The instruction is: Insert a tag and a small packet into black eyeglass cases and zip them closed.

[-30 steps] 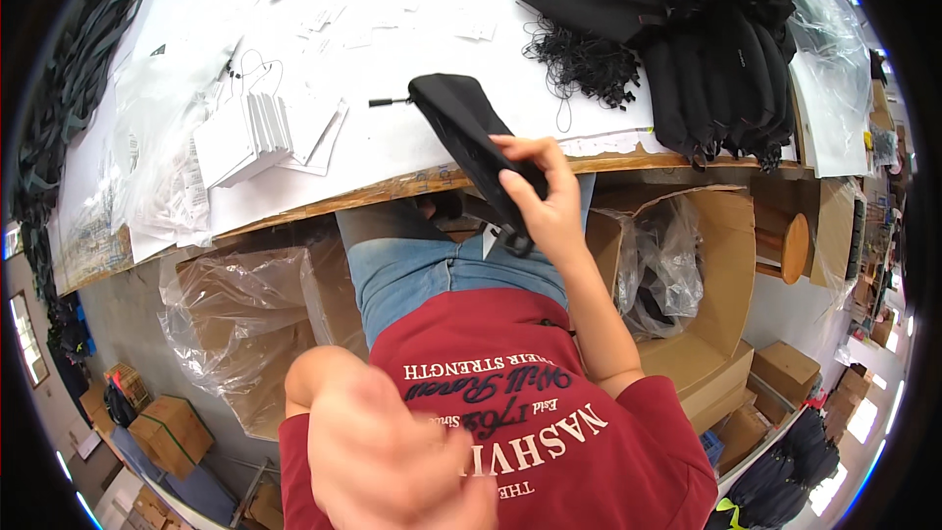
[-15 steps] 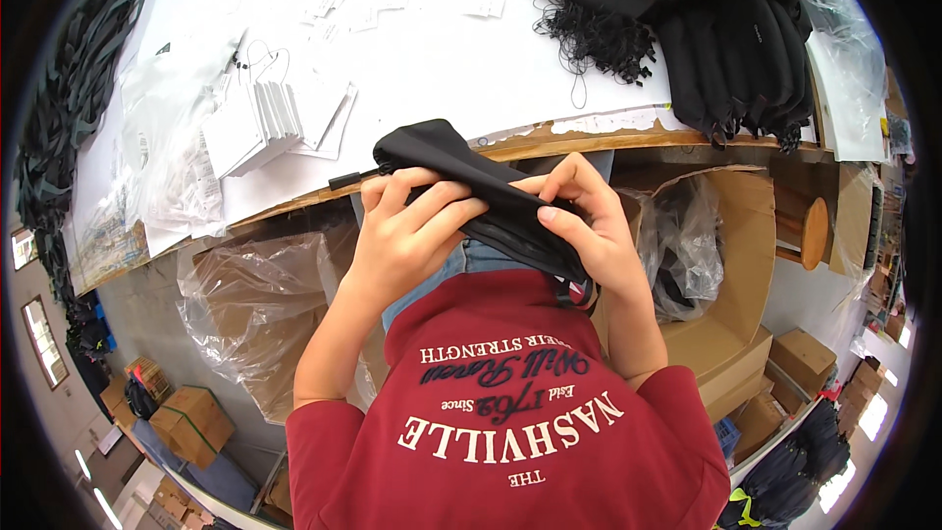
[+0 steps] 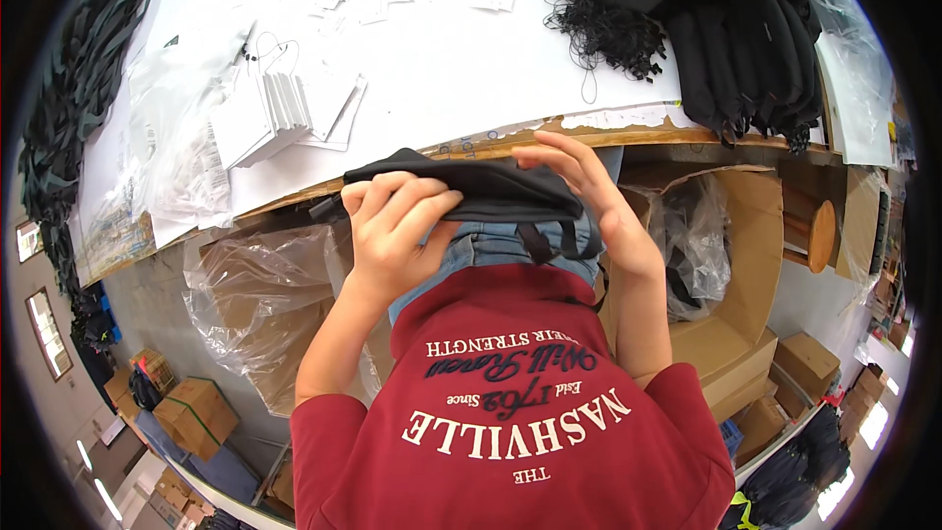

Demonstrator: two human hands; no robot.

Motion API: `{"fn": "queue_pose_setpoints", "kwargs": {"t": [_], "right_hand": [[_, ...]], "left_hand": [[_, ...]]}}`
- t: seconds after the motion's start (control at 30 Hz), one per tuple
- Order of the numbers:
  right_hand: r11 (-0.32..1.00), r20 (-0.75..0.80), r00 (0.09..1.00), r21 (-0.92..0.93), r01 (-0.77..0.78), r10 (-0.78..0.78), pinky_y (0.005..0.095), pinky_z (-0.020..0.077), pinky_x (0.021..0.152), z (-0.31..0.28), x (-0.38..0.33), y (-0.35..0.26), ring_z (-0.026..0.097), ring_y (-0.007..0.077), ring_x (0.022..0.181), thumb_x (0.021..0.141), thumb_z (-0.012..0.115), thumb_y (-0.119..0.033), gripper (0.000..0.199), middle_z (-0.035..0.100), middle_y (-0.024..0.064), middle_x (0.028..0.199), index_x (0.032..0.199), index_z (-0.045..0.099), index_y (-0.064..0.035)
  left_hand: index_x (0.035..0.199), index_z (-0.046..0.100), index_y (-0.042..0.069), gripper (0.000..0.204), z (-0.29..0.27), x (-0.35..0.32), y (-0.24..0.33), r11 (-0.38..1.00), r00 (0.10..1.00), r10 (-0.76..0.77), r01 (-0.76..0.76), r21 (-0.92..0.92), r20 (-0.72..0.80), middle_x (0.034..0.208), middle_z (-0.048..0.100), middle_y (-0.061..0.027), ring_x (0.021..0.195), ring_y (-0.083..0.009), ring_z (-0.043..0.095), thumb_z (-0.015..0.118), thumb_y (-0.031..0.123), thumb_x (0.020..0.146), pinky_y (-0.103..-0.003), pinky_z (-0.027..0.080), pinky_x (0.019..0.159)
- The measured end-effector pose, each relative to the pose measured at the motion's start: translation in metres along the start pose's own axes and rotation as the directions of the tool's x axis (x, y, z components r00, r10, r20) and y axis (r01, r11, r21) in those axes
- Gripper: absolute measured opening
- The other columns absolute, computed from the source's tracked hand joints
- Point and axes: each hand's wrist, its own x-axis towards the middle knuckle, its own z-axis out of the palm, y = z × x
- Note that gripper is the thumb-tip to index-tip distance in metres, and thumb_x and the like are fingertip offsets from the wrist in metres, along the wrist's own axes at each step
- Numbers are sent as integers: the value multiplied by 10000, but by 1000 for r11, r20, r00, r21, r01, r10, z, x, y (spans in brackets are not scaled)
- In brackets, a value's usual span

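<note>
Both of my hands hold a flat black fabric pouch (image 3: 491,186) level in front of my chest, just below the table's worn front edge (image 3: 608,123). My left hand (image 3: 397,221) grips its left half with fingers curled over the top. My right hand (image 3: 599,206) supports the right end, fingers stretched along the far side. A black strap (image 3: 538,240) dangles from the pouch over my jeans.
On the white table lie a stack of white paper tags (image 3: 270,113), clear plastic bags (image 3: 167,137), loose black cords (image 3: 613,34) and a pile of black pouches (image 3: 746,29). Plastic-lined cardboard boxes stand at my left (image 3: 255,304) and right (image 3: 716,236).
A second ago only my right hand held the pouch at the table edge while my left was low. Now both hands hold it, turned level and nearer my chest.
</note>
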Motion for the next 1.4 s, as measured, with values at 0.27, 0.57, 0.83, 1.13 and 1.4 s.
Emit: {"fn": "queue_pose_setpoints", "kwargs": {"t": [0.27, 0.57, 0.83, 1.13, 1.4], "right_hand": [[902, -87, 951, -300, -310, 298, 295, 426, 872, 6, -5, 18, 563, 149, 936, 668, 810, -201, 486, 628, 53, 1000, 1068, 599, -25], [960, -317, 930, -143, -241, 187, 227, 467, 671, -20, -20, 19, 610, 103, 734, 745, 737, -55, 154, 631, 34, 791, 792, 592, -38], [916, -119, 937, -201, -347, 329, 206, 440, 721, -36, -25, -5, 553, 56, 812, 744, 738, -45, 282, 600, -9, 858, 943, 538, -44], [740, -637, 764, 561, 371, 100, 262, 444, 610, -61, -11, 20, 585, 141, 688, 870, 637, -131, 128, 637, 68, 825, 944, 613, -29], [685, -345, 851, 729, -23, 396, 240, 296, 490, 3, 18, 49, 347, 107, 562, 976, 413, -309, 340, 389, 24, 641, 752, 465, -58]], "left_hand": [[840, 625, 69, 192, 3, -1, 2, 978, 985, -170, 170, -118, 11, 862, 671, -13, 811, -195, 586, 738, 76, 685, -316, 342, 763], [849, 606, 29, 129, -9, -23, -25, 888, 894, -448, 445, -115, 8, 730, 584, -100, 669, -273, 525, 691, 89, 773, -355, 404, 629], [828, 578, 21, 173, -19, -32, -38, 769, 770, -621, 635, -77, 148, 739, 613, -113, 685, -282, 551, 688, 147, 784, -364, 429, 638], [770, 610, 65, 181, -33, -16, 14, 872, 845, -336, 446, -200, 416, 603, 535, -91, 571, -275, 504, 714, 212, 767, -367, 397, 578], [744, 613, 71, 193, -29, -9, 25, 882, 824, -214, 394, -259, 524, 560, 513, -78, 525, -248, 491, 731, 223, 754, -346, 383, 540]]}}
